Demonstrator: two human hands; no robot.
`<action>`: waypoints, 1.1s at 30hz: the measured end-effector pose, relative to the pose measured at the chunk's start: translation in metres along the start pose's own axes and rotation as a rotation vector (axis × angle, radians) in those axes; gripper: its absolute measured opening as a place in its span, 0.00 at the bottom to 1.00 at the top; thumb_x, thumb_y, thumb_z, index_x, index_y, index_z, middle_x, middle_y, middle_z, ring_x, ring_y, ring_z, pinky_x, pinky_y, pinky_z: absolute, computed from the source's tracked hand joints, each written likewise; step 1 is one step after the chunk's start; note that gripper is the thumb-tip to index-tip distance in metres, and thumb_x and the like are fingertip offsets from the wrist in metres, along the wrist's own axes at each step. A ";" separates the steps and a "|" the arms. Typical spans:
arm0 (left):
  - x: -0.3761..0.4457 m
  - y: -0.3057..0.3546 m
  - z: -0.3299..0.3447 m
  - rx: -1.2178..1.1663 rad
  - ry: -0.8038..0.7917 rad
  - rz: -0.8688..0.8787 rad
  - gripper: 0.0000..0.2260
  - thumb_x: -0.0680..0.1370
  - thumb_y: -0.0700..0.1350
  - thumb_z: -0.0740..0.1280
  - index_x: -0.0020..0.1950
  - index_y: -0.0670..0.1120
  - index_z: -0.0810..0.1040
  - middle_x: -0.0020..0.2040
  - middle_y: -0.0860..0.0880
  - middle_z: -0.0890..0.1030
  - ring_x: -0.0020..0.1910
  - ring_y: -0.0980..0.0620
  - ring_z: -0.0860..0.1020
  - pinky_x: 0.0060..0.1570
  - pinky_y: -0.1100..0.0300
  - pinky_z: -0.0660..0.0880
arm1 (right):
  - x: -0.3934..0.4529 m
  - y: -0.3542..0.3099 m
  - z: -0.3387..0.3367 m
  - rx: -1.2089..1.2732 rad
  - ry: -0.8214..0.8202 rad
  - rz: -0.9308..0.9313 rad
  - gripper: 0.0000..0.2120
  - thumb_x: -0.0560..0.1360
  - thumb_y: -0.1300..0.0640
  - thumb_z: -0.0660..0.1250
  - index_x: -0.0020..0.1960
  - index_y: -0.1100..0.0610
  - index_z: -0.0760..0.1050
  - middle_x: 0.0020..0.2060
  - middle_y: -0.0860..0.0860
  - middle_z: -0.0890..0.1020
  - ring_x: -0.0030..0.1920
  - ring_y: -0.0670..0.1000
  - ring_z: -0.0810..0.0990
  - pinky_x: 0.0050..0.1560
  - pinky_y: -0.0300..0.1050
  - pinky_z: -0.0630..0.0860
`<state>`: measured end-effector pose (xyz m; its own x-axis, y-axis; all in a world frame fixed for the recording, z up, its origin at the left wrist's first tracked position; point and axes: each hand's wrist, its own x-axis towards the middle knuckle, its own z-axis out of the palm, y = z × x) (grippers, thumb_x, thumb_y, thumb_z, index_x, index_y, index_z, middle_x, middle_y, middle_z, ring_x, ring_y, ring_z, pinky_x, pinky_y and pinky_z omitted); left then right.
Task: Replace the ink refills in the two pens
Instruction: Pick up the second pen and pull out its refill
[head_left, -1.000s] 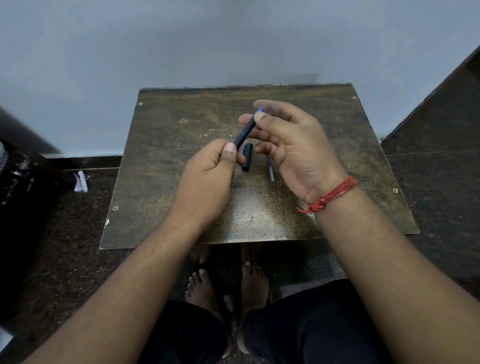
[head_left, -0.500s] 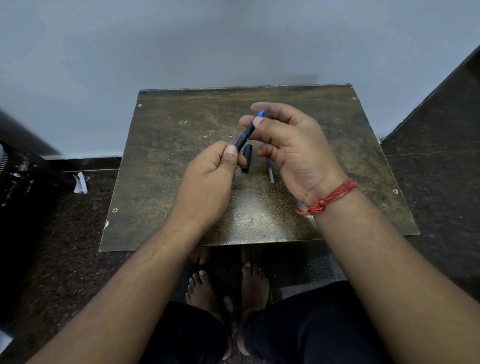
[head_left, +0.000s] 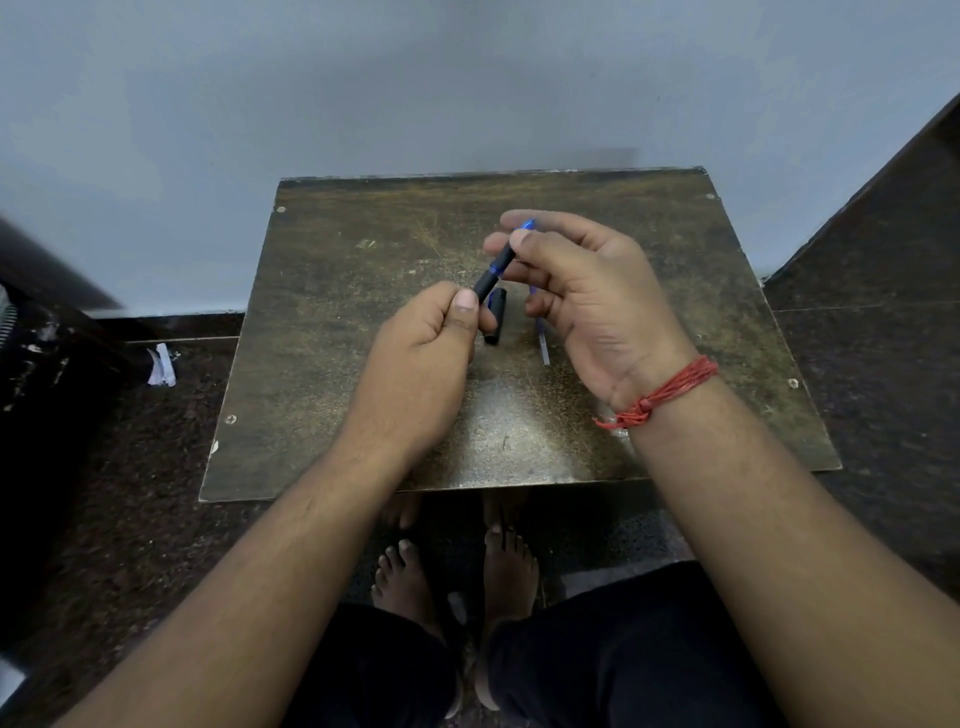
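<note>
A dark pen (head_left: 493, 274) with a blue front end is held slanted above the small worn table (head_left: 332, 322). My left hand (head_left: 421, 364) grips its lower black end between thumb and fingers. My right hand (head_left: 587, 301) pinches its upper blue part, and the blue tip pokes out past my fingers. On the table just below lies a black pen cap or barrel piece (head_left: 496, 322). A thin refill (head_left: 542, 345) lies beside it, partly hidden under my right hand.
The table stands against a pale wall, with dark speckled floor on both sides. A crumpled white scrap (head_left: 161, 366) lies on the floor at the left. My bare feet (head_left: 457, 571) show under the table's front edge.
Both hands keep hold of the pen. My right-hand fingers have shifted slightly on the blue end, and the pen has barely moved.
</note>
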<state>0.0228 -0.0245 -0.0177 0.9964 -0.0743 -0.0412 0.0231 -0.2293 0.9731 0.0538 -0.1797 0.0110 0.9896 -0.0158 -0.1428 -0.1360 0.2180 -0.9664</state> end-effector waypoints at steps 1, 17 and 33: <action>0.000 0.000 0.000 0.002 0.001 0.002 0.15 0.80 0.58 0.57 0.42 0.53 0.79 0.27 0.57 0.68 0.26 0.56 0.63 0.32 0.56 0.59 | 0.000 0.001 0.000 -0.026 0.016 -0.009 0.05 0.76 0.58 0.71 0.51 0.55 0.82 0.48 0.55 0.87 0.46 0.50 0.82 0.36 0.40 0.73; 0.000 0.000 0.000 0.014 0.003 -0.002 0.15 0.80 0.58 0.57 0.43 0.53 0.79 0.27 0.57 0.68 0.27 0.55 0.63 0.33 0.55 0.60 | -0.001 0.000 0.001 -0.059 0.045 -0.014 0.05 0.75 0.57 0.73 0.49 0.55 0.79 0.44 0.52 0.85 0.43 0.48 0.82 0.39 0.42 0.75; 0.000 -0.001 0.001 -0.001 -0.008 -0.013 0.15 0.80 0.58 0.58 0.42 0.54 0.80 0.27 0.58 0.68 0.27 0.55 0.63 0.33 0.56 0.59 | -0.002 0.000 0.001 -0.083 0.044 -0.005 0.03 0.75 0.58 0.73 0.45 0.53 0.80 0.43 0.52 0.83 0.43 0.49 0.81 0.38 0.41 0.76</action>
<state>0.0228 -0.0251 -0.0194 0.9953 -0.0790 -0.0555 0.0360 -0.2297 0.9726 0.0520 -0.1792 0.0118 0.9875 -0.0603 -0.1457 -0.1365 0.1362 -0.9812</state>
